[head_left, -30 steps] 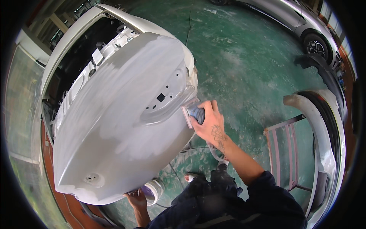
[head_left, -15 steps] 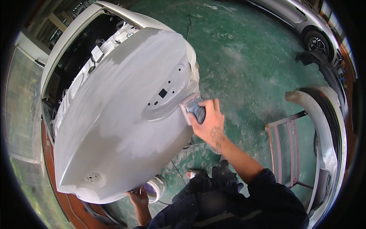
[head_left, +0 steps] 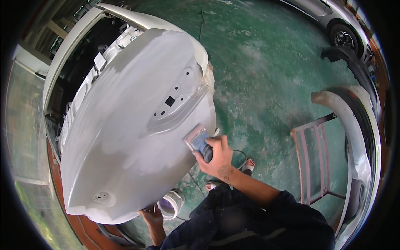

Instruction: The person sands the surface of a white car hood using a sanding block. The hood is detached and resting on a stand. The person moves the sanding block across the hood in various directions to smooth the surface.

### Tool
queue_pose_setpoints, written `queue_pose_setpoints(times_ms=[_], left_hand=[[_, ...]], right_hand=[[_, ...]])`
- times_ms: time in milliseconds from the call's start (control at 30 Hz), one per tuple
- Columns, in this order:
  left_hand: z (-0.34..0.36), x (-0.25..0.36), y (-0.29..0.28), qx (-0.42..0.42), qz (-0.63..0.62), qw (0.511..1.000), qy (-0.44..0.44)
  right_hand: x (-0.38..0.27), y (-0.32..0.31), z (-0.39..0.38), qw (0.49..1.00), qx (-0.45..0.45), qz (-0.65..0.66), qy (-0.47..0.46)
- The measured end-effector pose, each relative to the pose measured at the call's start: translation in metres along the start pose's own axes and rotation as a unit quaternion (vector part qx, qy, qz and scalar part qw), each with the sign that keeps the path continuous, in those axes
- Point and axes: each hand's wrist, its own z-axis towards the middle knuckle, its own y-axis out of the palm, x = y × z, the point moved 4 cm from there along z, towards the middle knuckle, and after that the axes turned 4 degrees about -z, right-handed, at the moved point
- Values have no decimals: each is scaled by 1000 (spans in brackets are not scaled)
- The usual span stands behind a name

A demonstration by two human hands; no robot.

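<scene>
Sanding step in hand. Right hand grips sanding block, fingers closed, block flat against lower right edge of primed grey panel. Left hand sits under panel's lower edge beside white cup; its grip unclear. Next stroke likely needs even pressure along the edge.

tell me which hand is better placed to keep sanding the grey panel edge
Right. The right hand already grips the sanding block flat against the grey panel. The left hand is low, under the panel's near edge beside a white tub.

Probably a car body workshop: sanded car panel, loose fender.
</scene>
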Motion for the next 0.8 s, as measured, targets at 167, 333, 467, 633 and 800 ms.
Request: queue_pose_setpoints(times_ms=[167,333,467,633,800], left_hand=[[4,4,-8,2,-14,1000,-20],[1,7,-14,-4,-12,999,-34],[-2,5,-6,7,-3,1000,-21],[1,8,-7,19,8,1000,2],[8,12,-18,-2,20,999,-25]], right_hand=[[18,-9,33,999,28,-14,-14],[49,-23,97,995,56,-41,74],[29,-11,26,998,60,-8,-6],[47,-12,29,997,72,-32,0],[61,-19,58,992,80,-56,78]])
